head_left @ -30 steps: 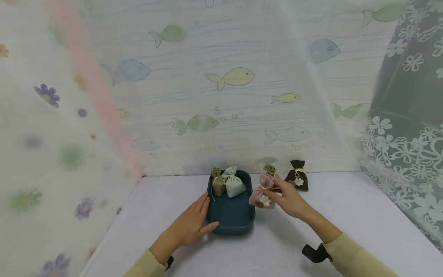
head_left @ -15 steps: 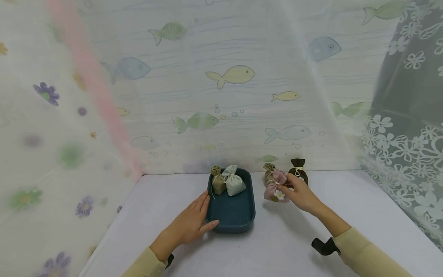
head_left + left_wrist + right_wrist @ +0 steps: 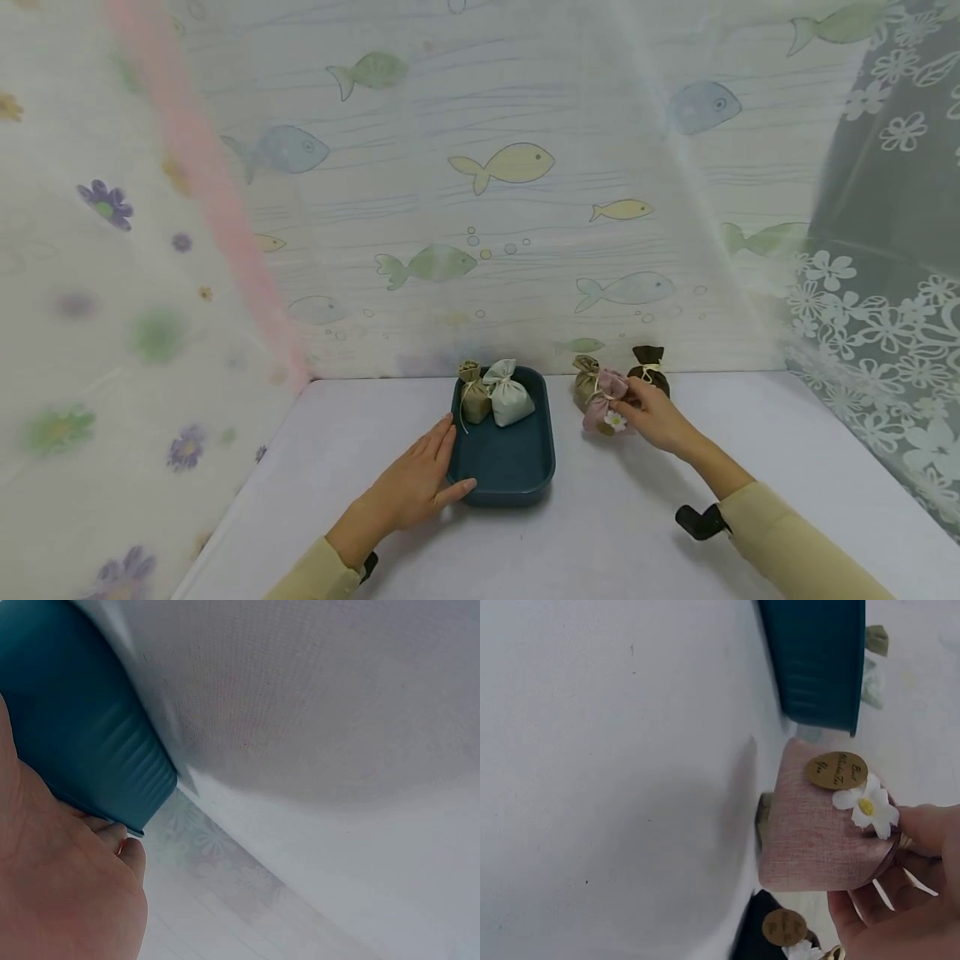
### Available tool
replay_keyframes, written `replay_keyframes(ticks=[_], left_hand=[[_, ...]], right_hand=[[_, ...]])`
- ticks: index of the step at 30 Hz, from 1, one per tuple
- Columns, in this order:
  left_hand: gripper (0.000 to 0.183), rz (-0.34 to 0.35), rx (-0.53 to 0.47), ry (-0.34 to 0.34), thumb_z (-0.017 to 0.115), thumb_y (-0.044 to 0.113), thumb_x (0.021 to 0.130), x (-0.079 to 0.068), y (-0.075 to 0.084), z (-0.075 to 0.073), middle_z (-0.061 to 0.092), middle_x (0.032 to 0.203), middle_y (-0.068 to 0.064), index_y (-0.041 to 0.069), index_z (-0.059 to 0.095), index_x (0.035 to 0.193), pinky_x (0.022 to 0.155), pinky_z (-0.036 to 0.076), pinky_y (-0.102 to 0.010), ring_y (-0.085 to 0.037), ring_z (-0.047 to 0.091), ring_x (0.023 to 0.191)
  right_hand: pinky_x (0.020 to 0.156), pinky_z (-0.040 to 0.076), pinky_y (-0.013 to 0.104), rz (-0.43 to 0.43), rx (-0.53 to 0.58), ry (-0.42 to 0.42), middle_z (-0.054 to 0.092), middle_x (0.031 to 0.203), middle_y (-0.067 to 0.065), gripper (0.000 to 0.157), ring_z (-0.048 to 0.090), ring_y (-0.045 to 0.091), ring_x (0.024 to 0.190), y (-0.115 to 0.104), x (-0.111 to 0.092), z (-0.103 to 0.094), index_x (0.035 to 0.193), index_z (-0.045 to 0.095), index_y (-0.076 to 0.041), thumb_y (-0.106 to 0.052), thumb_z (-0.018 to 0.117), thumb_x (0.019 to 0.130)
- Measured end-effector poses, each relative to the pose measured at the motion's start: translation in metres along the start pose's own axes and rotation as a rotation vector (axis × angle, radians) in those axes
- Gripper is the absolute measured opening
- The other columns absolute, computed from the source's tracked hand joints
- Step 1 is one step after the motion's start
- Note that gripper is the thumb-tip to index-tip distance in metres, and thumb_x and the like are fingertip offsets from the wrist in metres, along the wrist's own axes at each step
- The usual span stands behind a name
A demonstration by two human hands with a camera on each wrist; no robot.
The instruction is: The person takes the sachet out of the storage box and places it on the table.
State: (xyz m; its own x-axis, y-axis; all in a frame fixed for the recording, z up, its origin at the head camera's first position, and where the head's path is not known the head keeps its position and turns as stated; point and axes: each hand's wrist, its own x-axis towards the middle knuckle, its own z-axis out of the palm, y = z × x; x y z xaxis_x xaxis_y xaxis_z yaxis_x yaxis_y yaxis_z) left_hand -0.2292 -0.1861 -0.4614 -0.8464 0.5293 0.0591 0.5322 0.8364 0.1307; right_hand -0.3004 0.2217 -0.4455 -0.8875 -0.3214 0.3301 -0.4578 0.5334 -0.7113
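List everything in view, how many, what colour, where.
Table: one, white, below
Tray: one, teal, on table
Pink pouch: one, pink, in right hand
Olive pouches: two, olive, in tray, behind pink pouch
Pale pouch: one, whitish, in tray
Dark pouch: one, brown, beyond right hand
Fish drape: one, whitish, back
Flowered drape: one, white, left
Lacy drape: one, greyish, right
Wrist devices: two, black, at cuffs
Sleeves: two, beige, arms
Left hand: one, against tray
Right hand: one, holding pouch

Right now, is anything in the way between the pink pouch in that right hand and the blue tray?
Nothing visible stands there except the raised right side of the tray. The olive pouch outside it is just behind the pink pouch, and the left hand rests at the tray's opposite side.
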Motion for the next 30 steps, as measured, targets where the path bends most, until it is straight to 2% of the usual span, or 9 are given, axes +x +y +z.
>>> replay_keyframes(ticks=[11, 18, 23, 26, 30], left_hand=[[0.098, -0.002, 0.008, -0.003, 0.032, 0.071, 0.102, -0.001, 0.0, 0.003, 0.01, 0.17, -0.021, -0.007, 0.021, 0.16, 0.123, 0.024, -0.049, -0.033, 0.016, 0.156], [0.098, -0.009, 0.003, -0.005, 0.031, 0.071, 0.102, 0.0, 0.0, 0.003, 0.008, 0.17, -0.02, -0.007, 0.019, 0.16, 0.123, 0.024, -0.05, -0.034, 0.014, 0.157], [0.098, -0.001, 0.013, 0.004, 0.031, 0.071, 0.103, 0.001, -0.001, 0.004, 0.007, 0.17, -0.02, -0.006, 0.018, 0.161, 0.124, 0.023, -0.049, -0.032, 0.014, 0.157], [0.097, 0.001, 0.013, -0.001, 0.031, 0.071, 0.103, 0.001, -0.001, 0.004, 0.007, 0.17, -0.02, -0.006, 0.018, 0.161, 0.124, 0.023, -0.049, -0.033, 0.013, 0.157], [0.097, -0.004, 0.005, -0.008, 0.031, 0.07, 0.103, 0.001, -0.001, 0.003, 0.007, 0.17, -0.02, -0.007, 0.019, 0.16, 0.124, 0.023, -0.05, -0.034, 0.014, 0.157]], right_hand=[[0.069, 0.052, 0.026, 0.057, 0.006, -0.077, 0.066, 0.098, 0.014, 0.014, 0.06, 0.02, 0.088, 0.014, 0.005, 0.007, 0.109, 0.06, 0.008, -0.004, 0.062, 0.101], [0.064, 0.048, 0.028, 0.071, -0.023, -0.064, 0.062, 0.089, 0.011, 0.012, 0.054, 0.019, 0.081, 0.015, 0.008, 0.008, 0.101, 0.06, 0.006, -0.006, 0.063, 0.1], [0.075, 0.053, 0.032, 0.094, -0.048, -0.035, 0.066, 0.102, 0.015, 0.022, 0.061, 0.024, 0.092, 0.017, 0.005, 0.006, 0.111, 0.062, 0.007, -0.011, 0.065, 0.1], [0.084, 0.056, 0.038, 0.078, -0.035, -0.023, 0.067, 0.112, 0.02, 0.028, 0.064, 0.031, 0.102, 0.017, 0.001, 0.002, 0.119, 0.063, 0.008, -0.013, 0.065, 0.101], [0.088, 0.056, 0.044, 0.063, -0.032, -0.008, 0.066, 0.118, 0.023, 0.03, 0.065, 0.037, 0.108, 0.015, -0.006, -0.005, 0.123, 0.063, 0.01, -0.012, 0.065, 0.102]])
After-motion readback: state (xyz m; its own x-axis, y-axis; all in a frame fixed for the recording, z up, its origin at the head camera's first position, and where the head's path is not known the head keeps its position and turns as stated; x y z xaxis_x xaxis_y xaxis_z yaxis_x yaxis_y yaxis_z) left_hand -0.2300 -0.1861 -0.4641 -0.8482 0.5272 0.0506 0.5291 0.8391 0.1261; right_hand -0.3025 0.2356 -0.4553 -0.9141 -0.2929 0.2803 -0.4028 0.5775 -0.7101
